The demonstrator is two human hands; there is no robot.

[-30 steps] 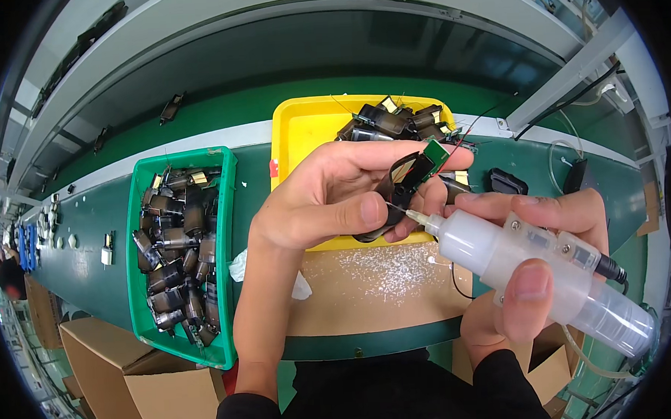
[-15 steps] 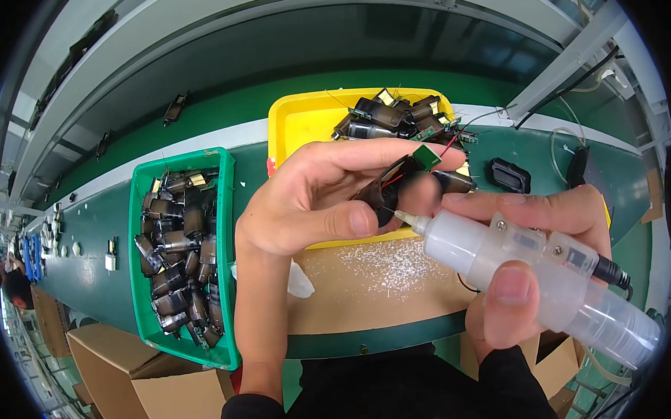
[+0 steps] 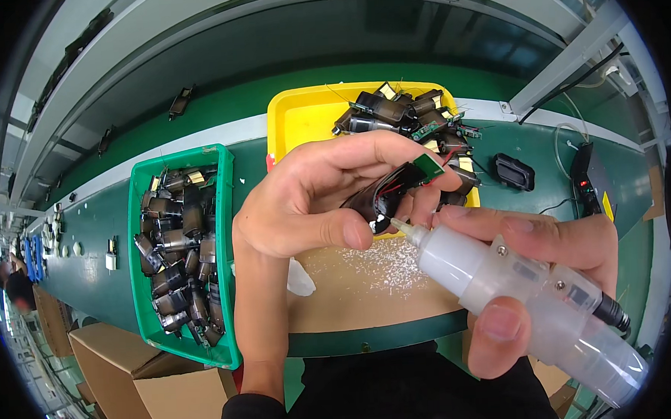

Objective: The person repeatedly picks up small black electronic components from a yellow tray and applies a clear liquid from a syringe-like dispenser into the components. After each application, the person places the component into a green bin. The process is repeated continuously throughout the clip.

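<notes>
My left hand [image 3: 287, 211] grips a dark, see-through plastic housing [image 3: 365, 202] between thumb and fingers, above the table. A small green circuit board [image 3: 428, 167] with red wires sticks out of its upper right end. White paste [image 3: 379, 222] shows on the housing's near end, beside my thumb. My right hand [image 3: 551, 249] is wrapped round a translucent white dispensing syringe [image 3: 454, 260], thumb underneath. The syringe slants up to the left, and its narrow nozzle [image 3: 404, 227] is close to the paste; whether it touches I cannot tell.
A yellow tray [image 3: 294, 118] beyond my hands holds several similar housings. At left, a green bin [image 3: 228, 184] is full of them. White specks [image 3: 398, 270] cover a brown board [image 3: 340, 310]. A black oval part [image 3: 513, 172] and a black device [image 3: 587, 180] sit at right; cardboard boxes [image 3: 183, 403] stand below left.
My left hand has turned the housing, so its near end and white paste now show. The syringe has shifted slightly down and left with my right hand, its rear end swinging lower.
</notes>
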